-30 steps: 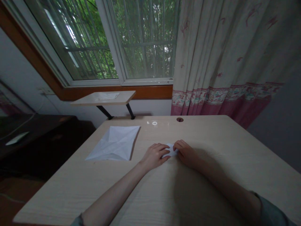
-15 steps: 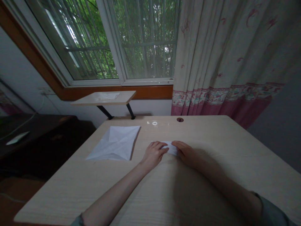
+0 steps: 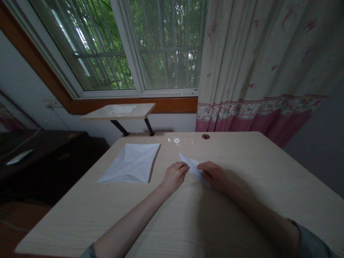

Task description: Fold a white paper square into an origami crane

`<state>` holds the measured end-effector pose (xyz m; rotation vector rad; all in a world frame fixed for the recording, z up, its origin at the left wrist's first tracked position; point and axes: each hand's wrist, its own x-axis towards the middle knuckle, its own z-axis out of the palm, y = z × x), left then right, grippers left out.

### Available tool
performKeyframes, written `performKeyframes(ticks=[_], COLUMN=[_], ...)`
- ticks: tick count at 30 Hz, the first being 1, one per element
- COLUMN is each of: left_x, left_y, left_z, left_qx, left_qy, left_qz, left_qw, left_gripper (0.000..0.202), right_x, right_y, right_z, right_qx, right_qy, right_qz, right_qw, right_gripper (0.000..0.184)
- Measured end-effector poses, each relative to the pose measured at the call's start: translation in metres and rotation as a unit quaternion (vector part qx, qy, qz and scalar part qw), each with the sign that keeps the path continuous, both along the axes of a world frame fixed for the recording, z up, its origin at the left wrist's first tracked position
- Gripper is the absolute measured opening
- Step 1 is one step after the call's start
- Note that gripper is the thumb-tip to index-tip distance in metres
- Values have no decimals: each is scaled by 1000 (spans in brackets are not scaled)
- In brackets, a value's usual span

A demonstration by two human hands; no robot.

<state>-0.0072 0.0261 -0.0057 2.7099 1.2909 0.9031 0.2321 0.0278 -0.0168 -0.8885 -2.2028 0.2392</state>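
A small folded white paper (image 3: 191, 165) lies on the light wooden desk (image 3: 242, 168), one pointed flap raised toward the window. My left hand (image 3: 174, 175) rests on the desk at its left edge, fingers curled and touching the paper. From the right side, my right hand (image 3: 215, 175) pinches the same paper with closed fingers and covers part of it. A larger creased white sheet (image 3: 130, 163) lies flat to the left of my left hand.
A small raised shelf (image 3: 120, 111) on black legs stands at the desk's back left under the window. A cable hole (image 3: 205, 136) sits near the back edge. A dark cabinet (image 3: 40, 157) stands left of the desk, and a flowered curtain (image 3: 263, 64) hangs at the right.
The small paper was hidden flat between my fingertips. Now a pointed flap of it has opened up and toward the window, and my hands have drawn slightly apart.
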Motion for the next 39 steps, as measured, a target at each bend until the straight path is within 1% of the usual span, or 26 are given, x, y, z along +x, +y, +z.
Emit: performKeyframes(ticks=[3,8,12,15,18,21,24,27,29,31,34,36,39], left_x=[1,4,5,4,3,4,4,3,1,-1,-2,-2,0], left_y=[0,-4,-5,-5,-4,-4,-5,-4,-2,1,4,3,-1], left_z=[0,3,4,4,4,5,7,8,7,4,1,2,7], left_qx=[-17,-50,-75,-104,-121,-120,-77,-15,-2,-15,-54,-78,-97], left_qy=[-27,-52,-66,-78,-81,-82,-70,-30,-21,-40,-92,-120,-130], left_qz=[-5,-22,-44,-71,-95,-116,-106,-67,-44,-36,-61,-75,-63], left_qw=[999,997,994,989,985,983,989,997,999,998,992,987,985], left_gripper=[20,18,29,30,27,25,23,19,18,20,25,27,24], right_x=[0,0,2,2,2,2,2,1,0,-1,-3,-3,-4], right_y=[-1,-5,-6,-5,-1,2,2,0,-2,-3,-3,-4,-4], right_z=[0,2,1,-2,-8,-15,-18,-13,-7,-3,1,1,0], right_qx=[0,-22,-32,-36,-16,23,26,19,23,27,21,17,15], right_qy=[-4,-27,-22,-21,-5,18,3,-24,-42,-59,-76,-82,-93], right_qz=[-1,-11,-11,-17,-4,17,23,21,20,20,8,-2,-4], right_qw=[1000,999,999,999,1000,999,999,999,999,998,997,997,996], right_gripper=[33,37,38,37,37,44,53,53,50,47,45,44,42])
